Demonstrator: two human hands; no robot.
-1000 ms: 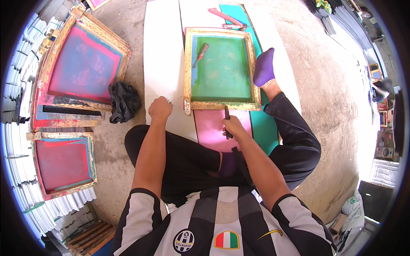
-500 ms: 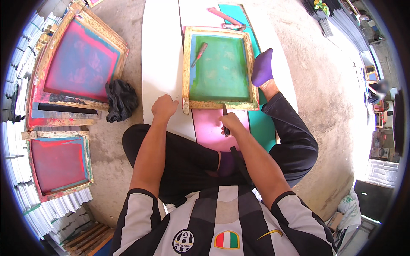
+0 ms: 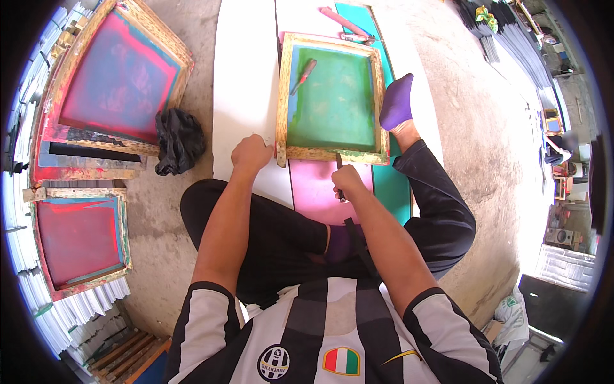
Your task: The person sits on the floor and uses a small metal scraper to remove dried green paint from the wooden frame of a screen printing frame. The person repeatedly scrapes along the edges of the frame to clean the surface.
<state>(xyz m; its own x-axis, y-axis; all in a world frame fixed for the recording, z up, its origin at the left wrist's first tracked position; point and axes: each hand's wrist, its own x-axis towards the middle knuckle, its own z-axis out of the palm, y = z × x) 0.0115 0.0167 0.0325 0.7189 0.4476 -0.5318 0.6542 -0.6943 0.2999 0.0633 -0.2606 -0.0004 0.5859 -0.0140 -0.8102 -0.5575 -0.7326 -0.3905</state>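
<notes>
A wooden screen-printing frame [image 3: 282, 102] with green-stained mesh lies in front of me. On its mesh rests a screwdriver-like tool [image 3: 304, 75] with a reddish-brown handle. My right hand [image 3: 348, 183] is closed around a narrow dark hand tool [image 3: 339, 161], its tip at the frame's near rail; its exact kind is hard to tell. My left hand [image 3: 251, 153] is closed beside the frame's near left corner, over the white board [image 3: 246, 83]. Whatever its fingers hold, if anything, is hidden.
Pink and teal panels [image 3: 391, 192] lie under the frame. Beyond it are a pinkish bar [image 3: 344, 22] and a cutter-like tool [image 3: 357, 38]. Stained screen frames [image 3: 182, 61] and a black plastic bag [image 3: 179, 142] stand at left. My purple-socked foot [image 3: 396, 102] is right of the frame.
My left hand has shifted slightly right and up, nearer the frame's corner. The right hand stays at the near rail with the dark tool, slightly turned. The view has shifted a little.
</notes>
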